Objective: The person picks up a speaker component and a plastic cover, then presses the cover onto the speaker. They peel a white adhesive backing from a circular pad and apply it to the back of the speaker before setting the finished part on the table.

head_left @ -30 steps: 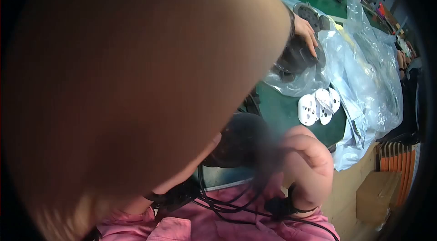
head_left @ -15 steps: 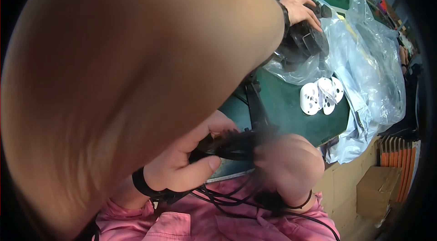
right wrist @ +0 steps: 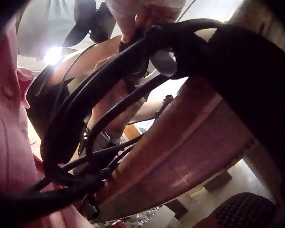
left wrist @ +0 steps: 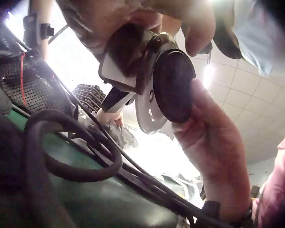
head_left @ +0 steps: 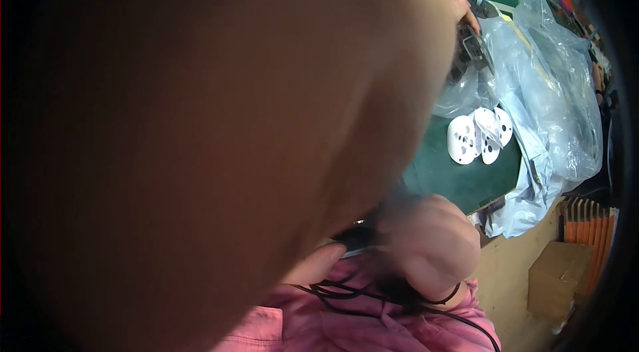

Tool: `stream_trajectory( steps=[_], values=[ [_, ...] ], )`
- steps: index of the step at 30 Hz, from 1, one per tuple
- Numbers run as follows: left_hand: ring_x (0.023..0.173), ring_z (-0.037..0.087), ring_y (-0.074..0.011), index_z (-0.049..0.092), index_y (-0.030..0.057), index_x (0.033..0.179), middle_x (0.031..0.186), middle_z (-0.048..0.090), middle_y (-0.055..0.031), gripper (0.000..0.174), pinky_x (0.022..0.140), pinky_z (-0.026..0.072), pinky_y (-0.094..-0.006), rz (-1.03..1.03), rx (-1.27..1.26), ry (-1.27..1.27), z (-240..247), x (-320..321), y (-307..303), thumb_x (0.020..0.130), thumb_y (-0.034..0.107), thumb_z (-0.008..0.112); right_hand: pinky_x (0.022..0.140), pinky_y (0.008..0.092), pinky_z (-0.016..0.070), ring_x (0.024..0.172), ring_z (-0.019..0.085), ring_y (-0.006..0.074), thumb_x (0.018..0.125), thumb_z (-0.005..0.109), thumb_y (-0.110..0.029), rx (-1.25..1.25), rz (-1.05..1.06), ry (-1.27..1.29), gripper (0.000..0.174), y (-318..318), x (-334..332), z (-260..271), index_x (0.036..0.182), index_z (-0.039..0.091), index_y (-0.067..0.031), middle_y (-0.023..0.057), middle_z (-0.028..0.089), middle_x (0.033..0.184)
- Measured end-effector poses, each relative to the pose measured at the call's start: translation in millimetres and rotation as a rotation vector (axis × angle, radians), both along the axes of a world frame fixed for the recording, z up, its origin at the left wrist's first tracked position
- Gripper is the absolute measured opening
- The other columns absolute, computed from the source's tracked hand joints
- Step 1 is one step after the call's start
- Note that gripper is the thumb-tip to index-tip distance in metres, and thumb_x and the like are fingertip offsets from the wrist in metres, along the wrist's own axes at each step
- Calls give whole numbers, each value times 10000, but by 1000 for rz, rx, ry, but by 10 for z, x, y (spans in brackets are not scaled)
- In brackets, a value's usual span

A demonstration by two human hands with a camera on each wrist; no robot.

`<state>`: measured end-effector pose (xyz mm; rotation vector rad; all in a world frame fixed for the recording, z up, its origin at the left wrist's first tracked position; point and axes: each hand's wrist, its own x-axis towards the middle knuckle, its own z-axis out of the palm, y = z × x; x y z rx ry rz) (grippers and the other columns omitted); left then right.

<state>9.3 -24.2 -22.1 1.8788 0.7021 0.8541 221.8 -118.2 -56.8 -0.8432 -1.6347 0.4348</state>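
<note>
My left hand point(head_left: 321, 265) is mostly hidden behind a large bare forearm in the head view; its thumb side shows. In the left wrist view it grips a dark, box-bodied device point(left wrist: 126, 61) with a clear disc and a round black face point(left wrist: 173, 86). My right hand point(head_left: 436, 242), fingers curled and blurred, meets it from the other side, thumb at the black face's rim. In the right wrist view the device is largely covered by black cables point(right wrist: 118, 104), which also run over my lap.
Another person's forearm point(head_left: 286, 86) blocks much of the head view; that hand point(head_left: 464, 9) touches a dark device point(head_left: 476, 49) on clear plastic bags point(head_left: 552, 99). White oval pieces with holes point(head_left: 461, 140) lie on the green table point(head_left: 459, 185). A cardboard box point(head_left: 560, 277) stands on the floor.
The other person's forearm has swung right in the head view, now covering most of my left hand. That person's hand has shifted up and right. My right hand stays at the held device.
</note>
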Motion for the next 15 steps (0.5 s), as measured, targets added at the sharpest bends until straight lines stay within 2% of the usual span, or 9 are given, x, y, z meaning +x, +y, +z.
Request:
stream_trajectory(
  steps=[2, 9, 15],
  values=[
    [659, 482, -177, 534, 14, 834, 766, 506, -89, 309, 583, 364, -265, -27, 24, 24, 5, 15, -26, 646, 247, 616, 539, 271, 438, 649, 584, 204, 612, 661, -24, 23, -48, -58, 183, -23, 4, 35, 791, 627, -35, 83, 620, 800],
    [658, 481, -173, 538, 27, 821, 769, 509, -85, 255, 584, 364, -263, -124, 277, 17, 31, 284, -60, 622, 149, 641, 544, 275, 442, 652, 583, 205, 618, 665, -27, 38, -58, -17, 184, -22, -5, 2, 796, 621, -29, 82, 617, 799],
    [658, 481, -170, 542, 37, 810, 771, 513, -83, 242, 585, 365, -262, -153, 257, 25, -89, 230, -248, 602, 66, 662, 552, 279, 445, 666, 582, 206, 604, 671, -20, 54, -75, -18, 192, -54, -16, 22, 790, 625, -30, 80, 616, 800]
  ],
)
